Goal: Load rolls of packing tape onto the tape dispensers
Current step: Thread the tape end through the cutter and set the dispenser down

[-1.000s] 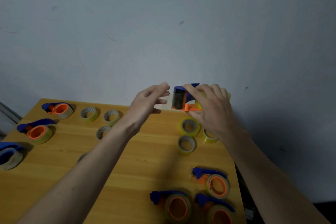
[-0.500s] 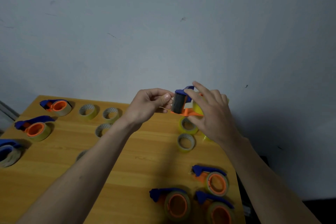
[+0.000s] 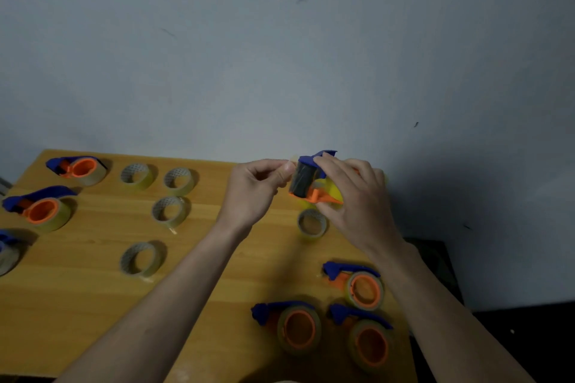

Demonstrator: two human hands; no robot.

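My right hand (image 3: 351, 196) grips a blue and orange tape dispenser (image 3: 306, 182) with a yellowish roll on it, held above the back of the wooden table (image 3: 93, 305). My left hand (image 3: 255, 190) pinches the loose tape end at the dispenser's dark front roller, fingers curled. Several loose tape rolls lie on the table, such as one roll (image 3: 169, 211) left of my left hand, a second roll (image 3: 140, 258) nearer me, and a third roll (image 3: 312, 223) under my right hand.
Three loaded dispensers (image 3: 298, 325) sit at the front right, by the table's right edge. More loaded dispensers (image 3: 43, 208) lie along the left edge. A grey wall (image 3: 280, 56) rises right behind the table. Dark floor shows at the right.
My left hand went from open fingers beside the dispenser to a pinch at its front roller. The dispenser turned slightly in my right hand.
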